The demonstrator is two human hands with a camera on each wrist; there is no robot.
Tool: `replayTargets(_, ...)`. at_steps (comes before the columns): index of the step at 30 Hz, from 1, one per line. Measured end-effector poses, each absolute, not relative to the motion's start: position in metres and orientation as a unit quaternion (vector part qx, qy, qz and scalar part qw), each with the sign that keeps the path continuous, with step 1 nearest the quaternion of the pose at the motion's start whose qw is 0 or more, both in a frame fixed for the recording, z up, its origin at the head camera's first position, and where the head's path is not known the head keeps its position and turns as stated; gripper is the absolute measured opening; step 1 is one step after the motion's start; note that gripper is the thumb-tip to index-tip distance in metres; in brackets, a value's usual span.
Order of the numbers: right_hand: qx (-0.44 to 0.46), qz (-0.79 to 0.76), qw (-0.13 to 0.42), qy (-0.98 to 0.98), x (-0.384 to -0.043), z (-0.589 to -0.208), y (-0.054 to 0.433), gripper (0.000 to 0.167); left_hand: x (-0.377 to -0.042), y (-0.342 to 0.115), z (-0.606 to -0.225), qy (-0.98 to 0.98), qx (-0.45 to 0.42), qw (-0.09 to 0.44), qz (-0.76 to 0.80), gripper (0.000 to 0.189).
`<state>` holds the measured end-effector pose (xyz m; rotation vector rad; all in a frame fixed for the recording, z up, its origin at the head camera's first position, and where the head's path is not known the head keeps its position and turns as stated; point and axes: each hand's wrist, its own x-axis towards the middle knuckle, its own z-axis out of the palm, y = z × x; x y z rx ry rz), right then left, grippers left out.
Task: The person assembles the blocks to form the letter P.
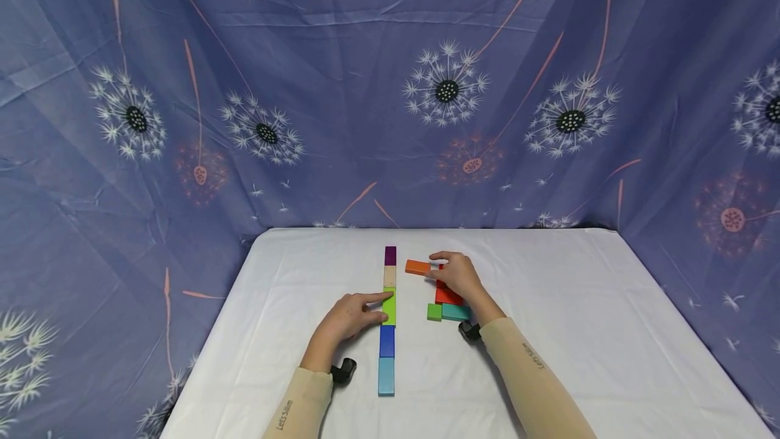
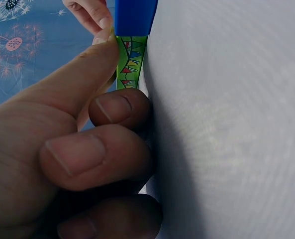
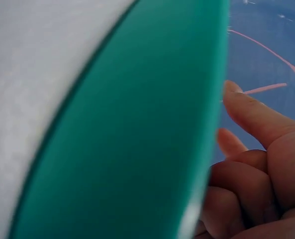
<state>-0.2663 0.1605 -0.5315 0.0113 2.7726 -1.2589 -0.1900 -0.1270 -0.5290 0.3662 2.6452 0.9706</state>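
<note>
Upright on the left runs a line of blocks: purple, plain wood, light green, dark blue and light blue. My left hand touches the light green block with thumb and index finger; in the left wrist view a flag pattern marks its side. My right hand reaches over red blocks, thumb tip right at the right end of an orange block, index finger spread apart from it. In the right wrist view its other fingers are curled.
Nearer me than the red blocks lie a small green block and a teal block, which looms large in the right wrist view. The white-covered table ends against a blue patterned curtain. Black cameras sit on both wrists.
</note>
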Motion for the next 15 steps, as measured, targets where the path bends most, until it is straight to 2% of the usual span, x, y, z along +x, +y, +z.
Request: replayTargets(15, 0.023, -0.328, 0.035, 0.944, -0.2672, -0.5322, 0.1507, 0.040, -0.1894, -0.1262, -0.5287, 0.921, 0.127, 0.146, 0.339, 0.052)
